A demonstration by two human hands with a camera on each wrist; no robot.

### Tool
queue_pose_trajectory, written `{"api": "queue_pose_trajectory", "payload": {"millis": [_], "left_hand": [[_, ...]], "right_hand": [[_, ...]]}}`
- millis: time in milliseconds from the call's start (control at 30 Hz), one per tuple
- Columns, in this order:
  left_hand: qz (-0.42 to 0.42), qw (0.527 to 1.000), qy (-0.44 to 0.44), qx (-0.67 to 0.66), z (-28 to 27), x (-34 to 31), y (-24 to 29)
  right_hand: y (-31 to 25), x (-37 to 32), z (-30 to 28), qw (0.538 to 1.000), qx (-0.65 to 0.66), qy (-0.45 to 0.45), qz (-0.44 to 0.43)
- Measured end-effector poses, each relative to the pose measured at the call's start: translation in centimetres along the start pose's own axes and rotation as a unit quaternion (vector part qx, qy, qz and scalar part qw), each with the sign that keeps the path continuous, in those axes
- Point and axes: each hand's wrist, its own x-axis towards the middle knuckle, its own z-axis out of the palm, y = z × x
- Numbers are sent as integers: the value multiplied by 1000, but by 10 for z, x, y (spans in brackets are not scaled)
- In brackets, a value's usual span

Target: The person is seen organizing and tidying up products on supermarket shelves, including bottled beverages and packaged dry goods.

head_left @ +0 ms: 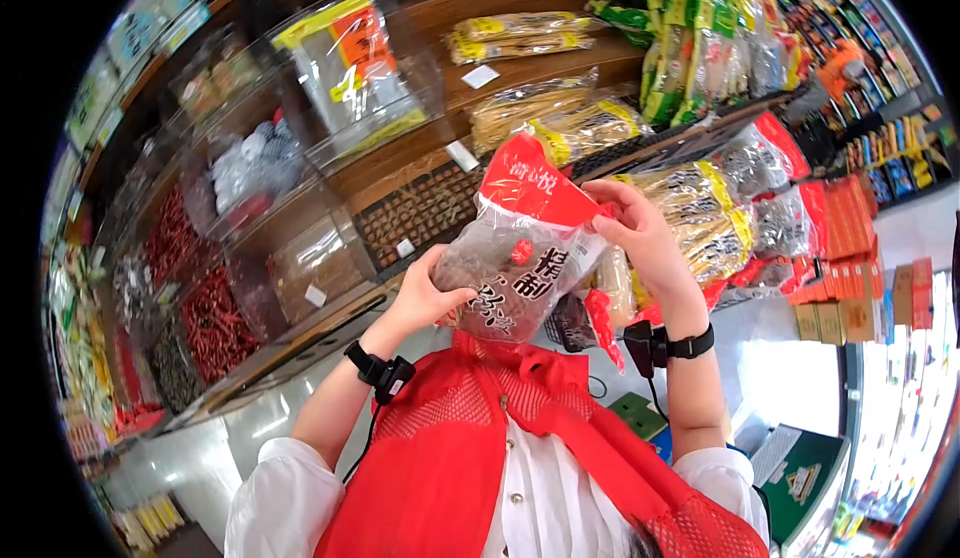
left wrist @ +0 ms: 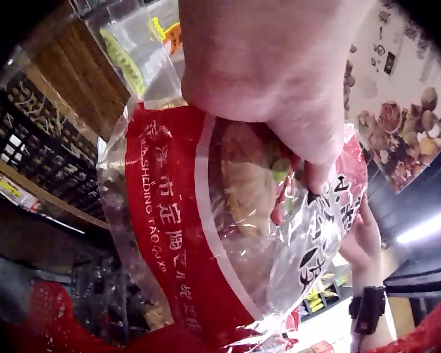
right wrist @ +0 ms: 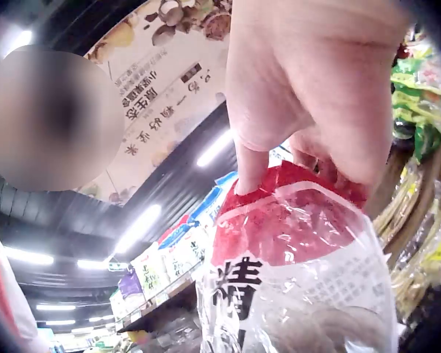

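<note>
A clear plastic food bag (head_left: 520, 268) with a red printed top and large black characters is held up in front of the chest. Its contents look brownish and lumpy through the film. My left hand (head_left: 425, 293) grips the lower left side, thumb across the front. At the upper right, my right hand (head_left: 645, 233) pinches the red end between thumb and fingers. From the left wrist, a red band with white lettering crosses the bag (left wrist: 162, 220) below the left hand (left wrist: 272, 66). In the right wrist view the red end is bunched under the right fingers.
Behind the bag, wooden shelves carry packs of long yellowish sticks (head_left: 700, 218) and green-and-yellow packs (head_left: 690, 58). Bins of dried red chillies (head_left: 215, 323) stand on the left. Red-topped bags (head_left: 790, 223) lie at the right, near cardboard boxes (head_left: 855, 318) and a green-topped stand (head_left: 805, 478).
</note>
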Motion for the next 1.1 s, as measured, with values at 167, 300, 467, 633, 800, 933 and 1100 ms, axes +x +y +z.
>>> {"api": "queue_pose_trajectory", "payload": {"millis": [167, 300, 467, 633, 800, 933, 1100], "left_hand": [[-24, 995, 94, 29, -24, -44, -15], [-1, 988, 151, 34, -52, -78, -27], [-114, 975, 188, -37, -92, -121, -29], [-14, 974, 220, 45, -144, -153, -19], [109, 972, 179, 109, -202, -153, 13], [113, 957, 211, 165, -226, -148, 18], [36, 928, 370, 34, -256, -132, -1]], "right_hand": [[47, 22, 16, 985, 131, -106, 37], [57, 37, 48, 930, 296, -211, 52], [61, 43, 120, 955, 257, -143, 37], [34, 49, 225, 968, 216, -89, -95], [31, 71, 293, 970, 80, -92, -213], [30, 84, 308, 974, 25, -47, -220], [43, 120, 309, 982, 81, 82, -149]]}}
